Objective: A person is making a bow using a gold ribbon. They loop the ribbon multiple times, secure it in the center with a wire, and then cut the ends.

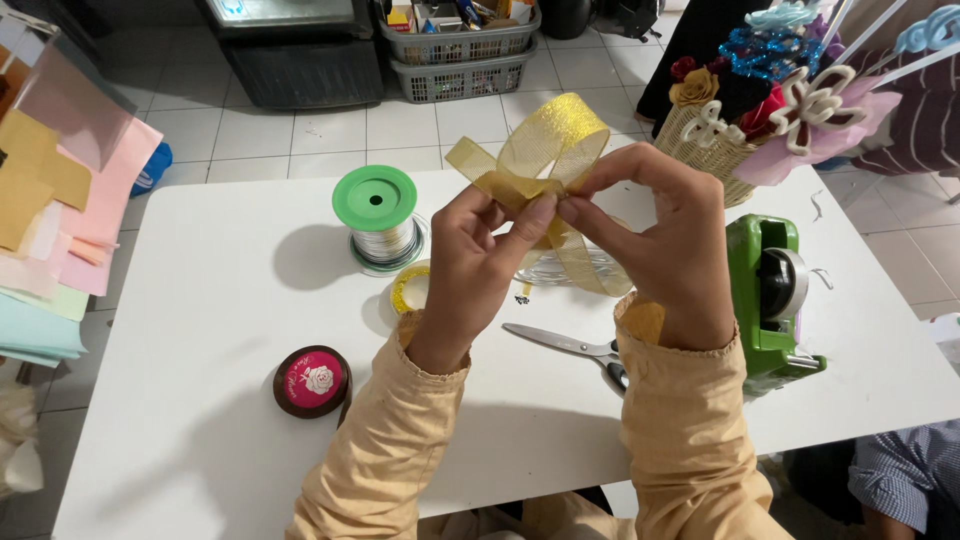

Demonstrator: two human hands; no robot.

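A gold mesh ribbon is held above the white counter, just right of the green-capped wire spool. It is pinched at its gathered centre between the fingers of the left hand and the right hand; both sets of fingers are closed on it. The ribbon is judged light, soft and springy, likely to unfold if released, and best held at the crossing point, not the loops. It appears sheer and glittery, with an upright loop and a tail hanging below. Scissors lie lower right of the spool; a green tape dispenser stands farther right.
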